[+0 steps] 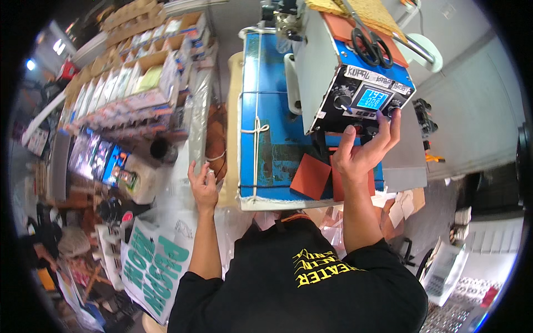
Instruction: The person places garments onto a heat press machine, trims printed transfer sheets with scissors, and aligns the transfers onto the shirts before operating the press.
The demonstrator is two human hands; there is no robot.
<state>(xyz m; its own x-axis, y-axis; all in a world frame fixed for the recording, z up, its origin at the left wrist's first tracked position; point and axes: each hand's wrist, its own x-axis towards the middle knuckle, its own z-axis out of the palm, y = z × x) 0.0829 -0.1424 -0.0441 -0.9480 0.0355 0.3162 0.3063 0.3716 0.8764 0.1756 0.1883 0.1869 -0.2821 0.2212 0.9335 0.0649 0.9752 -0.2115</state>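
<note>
My right hand [367, 150] reaches up to the black front panel of a grey and blue control box [319, 72]. Its fingers are spread, with the fingertips at the lower edge of a lit blue display [372, 99] and beside a round knob [395, 105]. Whether they press anything is hard to tell. Left of the blue worktop [277, 133], my left hand [204, 186] is raised with its fingers apart and slightly bent, near a long clear plastic sheet [198, 122]. A small white patch shows on one finger. Orange-red square pads [311, 176] lie below the box.
Black-handled scissors [371, 49] and yellow sheets [383, 18] lie on the box. White cord [255, 130] is tied around the worktop. Stacked cartons [133, 83] and a lit screen [99, 156] stand at left. A white sheet with green lettering [157, 272] lies lower left.
</note>
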